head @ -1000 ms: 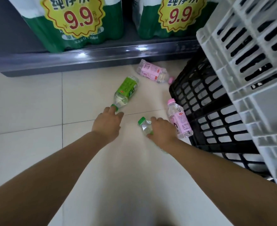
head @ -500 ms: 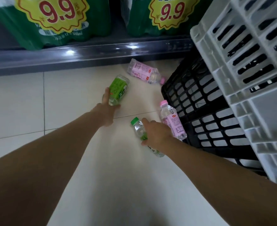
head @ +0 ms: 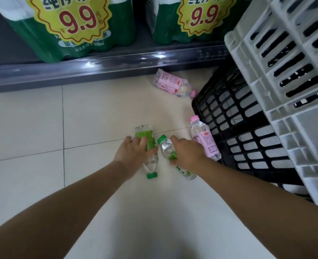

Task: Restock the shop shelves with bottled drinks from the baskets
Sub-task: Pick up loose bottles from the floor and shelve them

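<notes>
Tiled shop floor (head: 90,113) | left hand (head: 134,153) grips green-label bottle (head: 145,139) | right hand (head: 189,153) grips green-cap bottle (head: 166,146)

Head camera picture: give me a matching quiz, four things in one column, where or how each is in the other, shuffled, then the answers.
1 left hand
2 right hand
3 far pink bottle
4 near pink bottle

A grips a green-capped bottle, cap aimed at the shelf
B lies near the shelf's base
C beside the black crate
D grips a green-labelled bottle, cap aimed at the person

Pairs: 1-D, 2-A, 3-B, 4-C
</notes>
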Tool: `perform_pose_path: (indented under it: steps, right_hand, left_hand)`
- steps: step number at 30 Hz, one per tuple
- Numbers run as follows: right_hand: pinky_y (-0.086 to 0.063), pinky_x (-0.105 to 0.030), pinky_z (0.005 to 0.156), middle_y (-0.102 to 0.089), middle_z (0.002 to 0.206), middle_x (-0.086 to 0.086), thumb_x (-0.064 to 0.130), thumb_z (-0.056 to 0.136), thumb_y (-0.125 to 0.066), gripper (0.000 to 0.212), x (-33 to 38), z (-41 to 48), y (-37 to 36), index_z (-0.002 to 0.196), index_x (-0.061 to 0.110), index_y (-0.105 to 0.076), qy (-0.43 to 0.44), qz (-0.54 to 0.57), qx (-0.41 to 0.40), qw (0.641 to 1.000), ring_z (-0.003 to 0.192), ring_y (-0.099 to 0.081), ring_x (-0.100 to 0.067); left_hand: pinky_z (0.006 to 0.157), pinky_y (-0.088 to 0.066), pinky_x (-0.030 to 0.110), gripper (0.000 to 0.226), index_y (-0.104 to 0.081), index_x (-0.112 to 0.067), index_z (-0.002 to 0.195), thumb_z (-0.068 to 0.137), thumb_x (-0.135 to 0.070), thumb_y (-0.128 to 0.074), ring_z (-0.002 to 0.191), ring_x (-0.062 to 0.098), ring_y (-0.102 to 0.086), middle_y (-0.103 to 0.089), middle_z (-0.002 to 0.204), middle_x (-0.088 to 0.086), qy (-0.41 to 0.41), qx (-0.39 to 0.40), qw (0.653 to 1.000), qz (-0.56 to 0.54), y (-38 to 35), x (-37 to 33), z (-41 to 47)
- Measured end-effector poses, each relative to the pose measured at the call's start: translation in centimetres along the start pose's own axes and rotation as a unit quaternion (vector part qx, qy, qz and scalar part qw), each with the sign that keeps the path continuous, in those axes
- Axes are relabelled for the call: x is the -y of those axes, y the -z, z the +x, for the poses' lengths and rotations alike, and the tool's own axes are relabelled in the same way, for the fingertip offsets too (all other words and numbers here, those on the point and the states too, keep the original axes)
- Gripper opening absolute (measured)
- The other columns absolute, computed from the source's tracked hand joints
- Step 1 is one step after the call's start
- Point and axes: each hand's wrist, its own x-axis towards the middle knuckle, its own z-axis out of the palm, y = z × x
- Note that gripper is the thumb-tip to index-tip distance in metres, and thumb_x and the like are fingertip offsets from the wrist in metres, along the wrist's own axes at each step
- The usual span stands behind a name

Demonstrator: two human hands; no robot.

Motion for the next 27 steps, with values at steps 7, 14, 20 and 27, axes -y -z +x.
perform_pose_path:
  steps: [7,14,20,27]
  right_hand:
    - [-0.041,-0.034,0.065,-0.052,0.115,-0.009,0.059,0.066,-0.076,0.100,0.0,-1.5,-1.8,0.140,0.024,-0.017,-0.016,0.003,0.011,1.000,0.102,-0.058,-0.031]
    - [-0.049,-0.036,0.082,-0.054,0.131,-0.007,0.045,0.069,-0.080,0.110,-1.4,-1.2,-1.4,0.150,0.035,-0.007,-0.091,0.192,0.091,0.973,0.113,-0.056,-0.031]
    - [-0.045,-0.025,0.067,-0.053,0.118,0.001,0.036,0.066,-0.086,0.090,0.0,-1.8,-0.2,0.135,0.020,-0.030,-0.150,0.476,0.125,0.858,0.095,-0.055,-0.012]
    - [-0.050,-0.034,0.073,-0.062,0.109,0.003,0.024,0.068,-0.085,0.059,2.9,-6.5,5.6,0.112,0.022,-0.046,-0.163,0.638,0.092,0.747,0.095,-0.062,-0.014]
  left_hand:
    - [0.109,-0.024,0.041,0.050,-0.035,-0.015,0.136,0.090,-0.019,-0.053,0.131,0.030,-0.035,-0.041,0.136,0.008,-0.050,-0.018,0.999,-0.001,-0.6,0.2,1.5]
    - [0.081,-0.046,0.032,0.063,-0.058,-0.019,0.107,0.073,-0.072,-0.056,0.094,0.020,-0.059,-0.061,0.097,-0.004,0.156,0.191,0.903,-0.352,-1.3,1.5,-0.7]
    - [0.084,-0.057,0.042,0.052,-0.060,-0.013,0.113,0.075,-0.047,-0.071,0.092,0.026,-0.070,-0.073,0.100,0.008,0.256,0.187,0.523,-0.791,-1.5,1.2,-3.6]
    - [0.070,-0.059,0.038,0.039,-0.059,-0.013,0.109,0.085,-0.045,-0.062,0.084,0.023,-0.072,-0.075,0.093,0.005,0.279,0.109,0.388,-0.871,5.7,1.9,-8.7]
